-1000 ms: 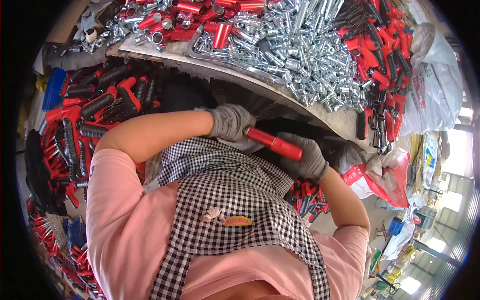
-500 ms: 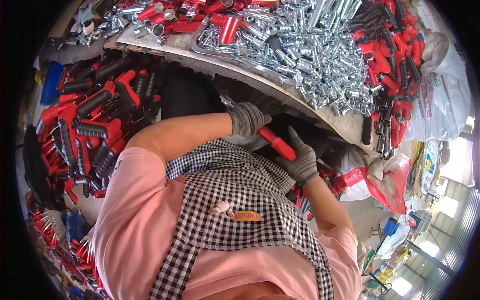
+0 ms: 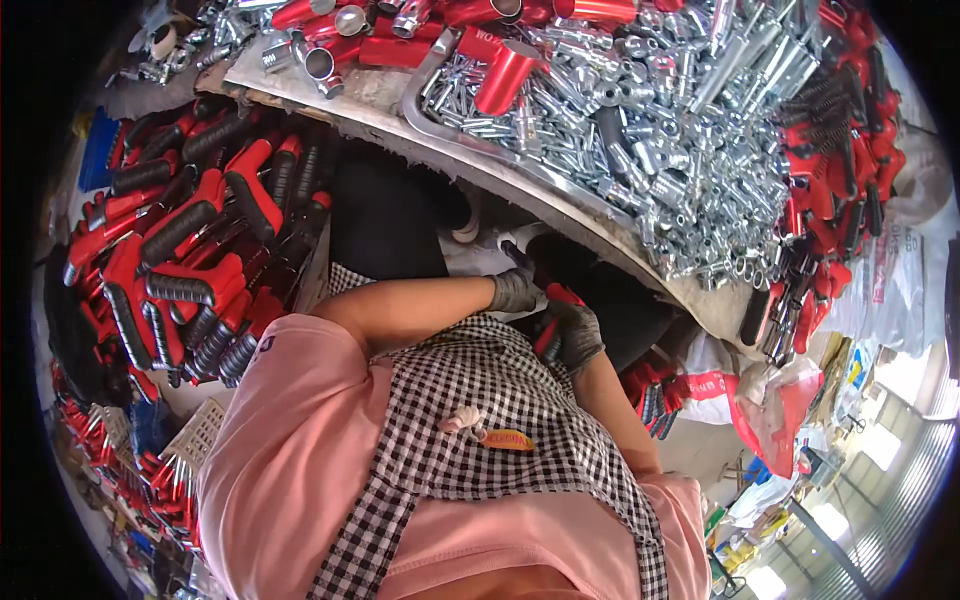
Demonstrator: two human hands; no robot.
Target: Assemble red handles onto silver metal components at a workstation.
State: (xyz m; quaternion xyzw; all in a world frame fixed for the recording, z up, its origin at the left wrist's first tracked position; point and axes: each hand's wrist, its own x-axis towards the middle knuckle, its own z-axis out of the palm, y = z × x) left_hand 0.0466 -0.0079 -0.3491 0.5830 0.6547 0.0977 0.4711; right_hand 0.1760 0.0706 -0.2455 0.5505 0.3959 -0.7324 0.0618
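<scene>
My left hand (image 3: 515, 291), in a grey knit glove, is closed around the shaft of a red-handled tool, with a metal end (image 3: 511, 249) showing beyond the fingers. Close beside it, my gloved right hand (image 3: 579, 336) wraps round the red handle (image 3: 566, 294). Red and black also show below the right fingers; I cannot make out whether this belongs to the same tool. Both hands are low in front of the checked apron (image 3: 470, 400), under the near edge of the workbench (image 3: 560, 200). The fingers hide much of the tool.
Small metal fittings (image 3: 690, 150) are heaped on the bench, with red tubes (image 3: 507, 78) among them. Red-and-black handled tools (image 3: 190, 230) pile up at left, and more (image 3: 840, 170) at far right. A red-and-white bag (image 3: 765, 410) stands at lower right.
My hands have drawn together and slightly lower. The right fingers, partly stretched out before, now curl round the red handle. The metal end has shifted right, and the view has moved a little.
</scene>
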